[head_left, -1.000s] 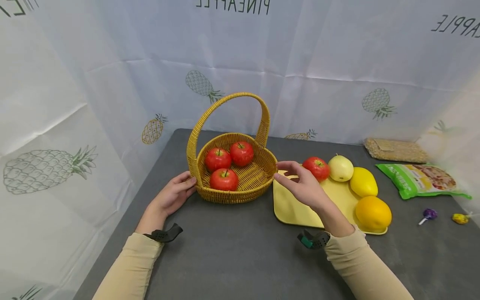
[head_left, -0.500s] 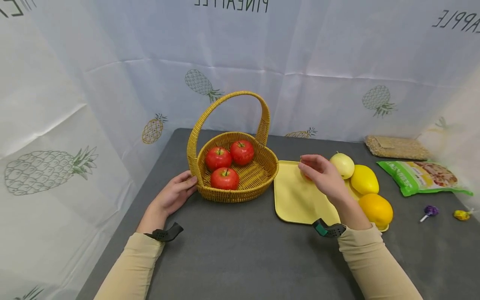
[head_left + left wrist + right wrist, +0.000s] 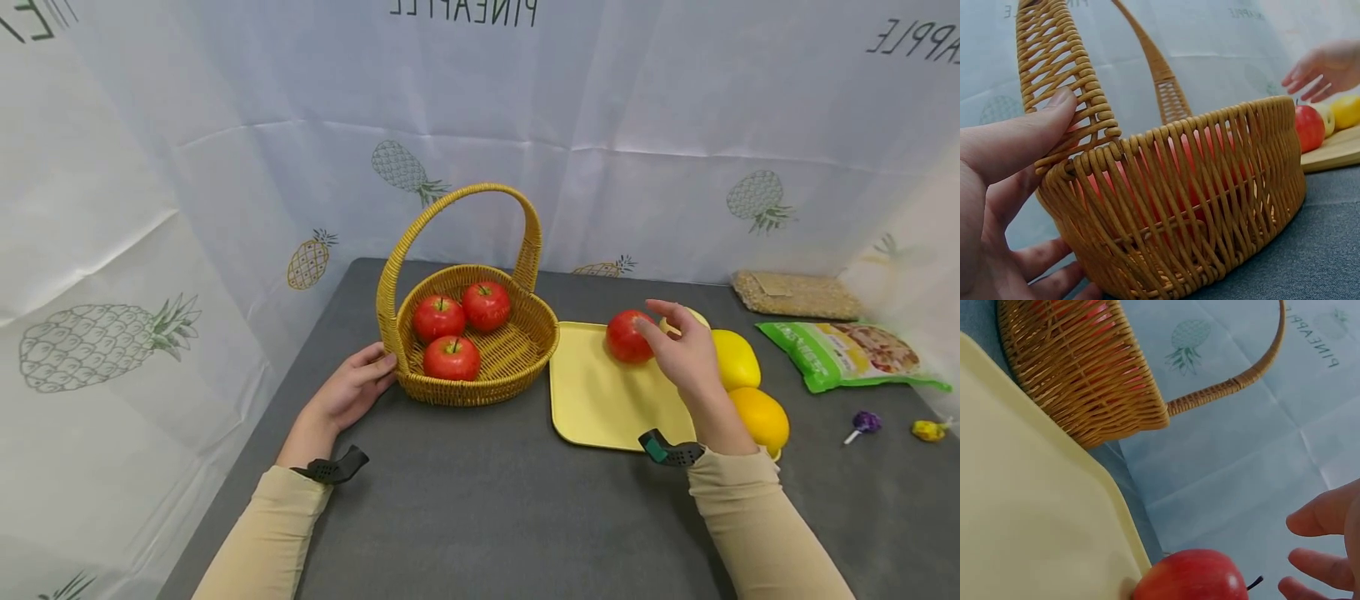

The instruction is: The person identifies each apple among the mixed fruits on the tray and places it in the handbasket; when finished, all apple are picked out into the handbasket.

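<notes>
A woven basket [image 3: 465, 392] with a tall handle stands on the table and holds three red apples [image 3: 452, 358]. My left hand [image 3: 351, 387] holds its left side; in the left wrist view the thumb [image 3: 1054, 119] lies on the handle's base and the fingers touch the wicker wall. Over the yellow tray [image 3: 600, 408], my right hand [image 3: 686, 354] hovers with parted, slightly bent fingers, holding nothing. Just left of it, another red apple [image 3: 628, 337] sits on the tray, also visible in the right wrist view. A pale round fruit [image 3: 697, 317] is partly hidden behind that hand.
A lemon-like yellow fruit [image 3: 737, 360] and an orange [image 3: 763, 421] lie at the tray's right side. Farther right are a green food packet [image 3: 855, 354], a bag of grains [image 3: 795, 295], a purple lollipop [image 3: 866, 422] and a yellow wrapped sweet [image 3: 928, 431]. A pineapple-print cloth hangs behind.
My right hand has moved right from the basket's rim, over the tray and past the red apple, which it covered half a second ago. The left hand and basket stay put.
</notes>
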`<act>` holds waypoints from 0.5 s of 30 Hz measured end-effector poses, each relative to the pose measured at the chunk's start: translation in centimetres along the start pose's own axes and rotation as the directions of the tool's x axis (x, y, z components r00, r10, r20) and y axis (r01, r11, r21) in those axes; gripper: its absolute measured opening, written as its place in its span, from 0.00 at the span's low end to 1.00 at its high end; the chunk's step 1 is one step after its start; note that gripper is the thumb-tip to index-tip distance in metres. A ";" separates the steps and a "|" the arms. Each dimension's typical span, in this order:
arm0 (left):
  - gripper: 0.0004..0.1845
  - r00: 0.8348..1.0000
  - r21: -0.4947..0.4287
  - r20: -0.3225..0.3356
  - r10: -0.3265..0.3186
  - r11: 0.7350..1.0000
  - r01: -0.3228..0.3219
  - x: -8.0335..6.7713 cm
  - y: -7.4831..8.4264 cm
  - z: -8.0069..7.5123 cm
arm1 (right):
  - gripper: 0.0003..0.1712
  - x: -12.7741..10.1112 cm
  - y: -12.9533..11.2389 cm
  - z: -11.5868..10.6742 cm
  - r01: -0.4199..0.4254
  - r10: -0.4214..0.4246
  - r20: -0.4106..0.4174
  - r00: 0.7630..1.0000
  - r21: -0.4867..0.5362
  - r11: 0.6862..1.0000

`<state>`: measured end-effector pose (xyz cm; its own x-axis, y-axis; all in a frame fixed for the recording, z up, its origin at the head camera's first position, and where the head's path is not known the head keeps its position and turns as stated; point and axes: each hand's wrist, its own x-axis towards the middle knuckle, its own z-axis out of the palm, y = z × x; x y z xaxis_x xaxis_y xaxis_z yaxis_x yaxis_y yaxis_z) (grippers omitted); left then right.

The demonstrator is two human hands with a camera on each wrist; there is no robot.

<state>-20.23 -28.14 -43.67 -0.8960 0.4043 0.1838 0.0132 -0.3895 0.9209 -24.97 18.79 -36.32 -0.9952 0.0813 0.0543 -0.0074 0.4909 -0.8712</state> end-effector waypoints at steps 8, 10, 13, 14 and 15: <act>0.13 1.000 -0.004 -0.018 -0.010 1.000 0.010 -0.1 0.0 0.2 | 0.38 0.6 1.4 0.3 -0.020 0.019 0.016 1.000 0.030 0.999; 0.13 1.000 -0.002 -0.017 -0.010 1.000 0.010 -0.1 -0.1 0.2 | 0.40 0.7 1.7 0.3 -0.024 0.024 0.019 1.000 0.028 0.999; 0.13 1.000 0.004 -0.010 -0.001 1.000 0.001 0.0 -0.1 0.1 | 0.42 0.7 1.8 0.3 -0.023 0.022 0.034 0.999 0.019 1.000; 0.13 1.000 0.006 -0.009 0.001 1.000 -0.001 0.0 0.0 0.1 | 0.43 0.8 1.9 0.3 -0.018 0.018 0.041 0.999 0.016 1.000; 0.13 1.000 0.004 -0.007 0.003 1.000 -0.003 0.0 0.0 0.1 | 0.43 0.8 1.9 0.3 -0.014 0.014 0.047 0.999 0.013 1.000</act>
<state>-20.18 -28.08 -43.64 -0.8992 0.3968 0.1845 0.0182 -0.3874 0.9217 -25.83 19.49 -38.10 -0.9987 0.0474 0.0193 0.0057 0.4783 -0.8782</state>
